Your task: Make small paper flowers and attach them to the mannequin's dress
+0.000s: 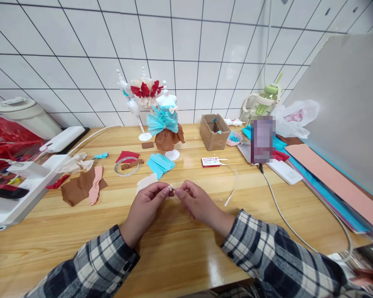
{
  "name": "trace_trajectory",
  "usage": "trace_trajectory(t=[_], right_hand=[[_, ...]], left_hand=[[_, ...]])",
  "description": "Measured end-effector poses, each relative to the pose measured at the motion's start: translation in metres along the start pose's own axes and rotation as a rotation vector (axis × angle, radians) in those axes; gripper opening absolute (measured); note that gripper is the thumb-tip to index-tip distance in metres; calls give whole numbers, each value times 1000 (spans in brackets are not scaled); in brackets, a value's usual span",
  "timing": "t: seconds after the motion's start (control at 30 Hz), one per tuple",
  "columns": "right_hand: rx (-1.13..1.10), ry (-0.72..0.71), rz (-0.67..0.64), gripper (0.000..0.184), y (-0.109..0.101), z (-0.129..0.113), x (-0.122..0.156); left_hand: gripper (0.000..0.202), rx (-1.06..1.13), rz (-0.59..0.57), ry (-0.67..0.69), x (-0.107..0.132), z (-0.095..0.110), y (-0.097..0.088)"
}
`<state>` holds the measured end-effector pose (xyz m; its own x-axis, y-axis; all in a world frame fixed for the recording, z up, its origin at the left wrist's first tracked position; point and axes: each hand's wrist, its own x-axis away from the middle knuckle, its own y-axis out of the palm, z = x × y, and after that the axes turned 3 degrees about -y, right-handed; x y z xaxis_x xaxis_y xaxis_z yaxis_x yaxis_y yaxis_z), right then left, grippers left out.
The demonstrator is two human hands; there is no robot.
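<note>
My left hand point(149, 203) is closed in a pinch on a small cream-white piece point(171, 188), mostly hidden by the fingertips; it looks like crumpled paper. From the other side, my right hand point(199, 203) pinches the same piece, its fingertips almost meeting the left ones. Just behind my left hand lies a cream paper sheet point(146, 182). Folded blue crepe paper point(161, 164) lies beyond it. Further back, a small dress form point(167, 103) wears a blue top with a cream bow and a brown skirt.
Other dress forms point(133, 106) stand behind. A cardboard box point(215, 134), a pink bowl point(233, 140) and a red-white box point(210, 162) are at centre right. Left are brown paper point(76, 189), a tape roll point(115, 169) and a power strip point(27, 182); right, a phone point(262, 140) with its cable.
</note>
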<state>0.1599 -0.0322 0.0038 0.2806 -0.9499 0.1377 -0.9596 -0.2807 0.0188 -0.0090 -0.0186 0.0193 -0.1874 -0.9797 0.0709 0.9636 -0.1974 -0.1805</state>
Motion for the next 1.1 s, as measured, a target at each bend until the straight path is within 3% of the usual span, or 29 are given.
trace_trajectory(t=[1.1], right_hand=[[-41,-42,4,36,3,-3,1]], left_hand=[[22,-41,-34,32,1,2,0]])
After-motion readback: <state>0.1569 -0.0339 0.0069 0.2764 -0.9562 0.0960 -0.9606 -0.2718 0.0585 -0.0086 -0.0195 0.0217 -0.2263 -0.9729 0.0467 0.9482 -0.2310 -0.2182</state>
